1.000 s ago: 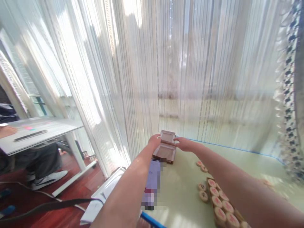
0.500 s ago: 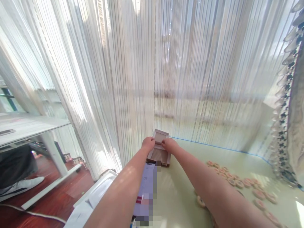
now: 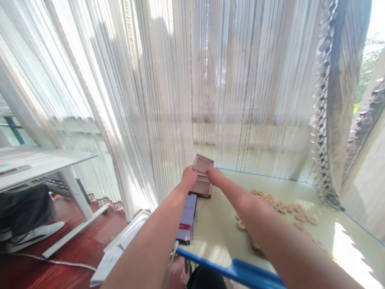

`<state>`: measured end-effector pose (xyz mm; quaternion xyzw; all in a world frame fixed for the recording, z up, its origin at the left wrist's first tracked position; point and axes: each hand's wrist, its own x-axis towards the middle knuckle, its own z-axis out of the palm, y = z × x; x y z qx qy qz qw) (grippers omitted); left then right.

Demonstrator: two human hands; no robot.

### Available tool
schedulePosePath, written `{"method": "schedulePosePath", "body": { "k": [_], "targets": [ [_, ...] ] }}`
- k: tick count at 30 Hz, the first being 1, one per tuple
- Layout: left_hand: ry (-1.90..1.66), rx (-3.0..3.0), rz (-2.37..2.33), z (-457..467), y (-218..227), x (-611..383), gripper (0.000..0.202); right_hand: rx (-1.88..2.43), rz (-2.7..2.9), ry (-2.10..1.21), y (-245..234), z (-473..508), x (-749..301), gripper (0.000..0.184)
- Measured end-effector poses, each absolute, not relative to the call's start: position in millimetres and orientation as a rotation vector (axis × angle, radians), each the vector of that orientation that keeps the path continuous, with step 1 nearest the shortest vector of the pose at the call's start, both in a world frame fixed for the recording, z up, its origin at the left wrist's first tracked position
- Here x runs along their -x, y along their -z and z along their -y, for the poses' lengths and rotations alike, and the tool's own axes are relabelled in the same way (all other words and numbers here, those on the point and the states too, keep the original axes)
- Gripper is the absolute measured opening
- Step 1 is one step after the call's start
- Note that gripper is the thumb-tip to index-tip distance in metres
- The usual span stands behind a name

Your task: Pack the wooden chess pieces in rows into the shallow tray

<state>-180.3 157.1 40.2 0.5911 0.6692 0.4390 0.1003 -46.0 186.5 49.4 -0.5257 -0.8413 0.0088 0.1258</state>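
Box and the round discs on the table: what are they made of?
Box: looks like wood, matte brown finish, with a framed panel in its raised lid. Discs: probably light wood, with pale faces and reddish marks. They are too small to be sure.

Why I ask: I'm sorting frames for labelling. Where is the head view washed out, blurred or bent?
Head view: sun through the sheer curtain washes out the upper half; a glare patch lies on the table at right; the wide lens stretches both forearms; the wooden box between left hand and right hand reads clearly; the round pieces look soft.
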Motion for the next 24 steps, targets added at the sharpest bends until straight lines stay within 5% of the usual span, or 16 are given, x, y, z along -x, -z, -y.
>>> {"method": "schedulePosePath", "body": {
  "k": [7, 13, 24],
  "targets": [
    [-1.367, -1.759, -1.882, -126, -42, 165, 0.041, 1.495, 2.360, -0.052, -52, -151, 16, 0.021],
    [-1.595, -1.617, -1.787, -86, -41, 138, 0.066, 1.420, 2.156, -0.178, -68, -118, -1, 0.024],
    [-1.634, -1.323, -1.399, -48, -29, 87, 0.073, 1.153, 1.788, -0.874, -68, -75, -28, 0.011]
  ]
}}
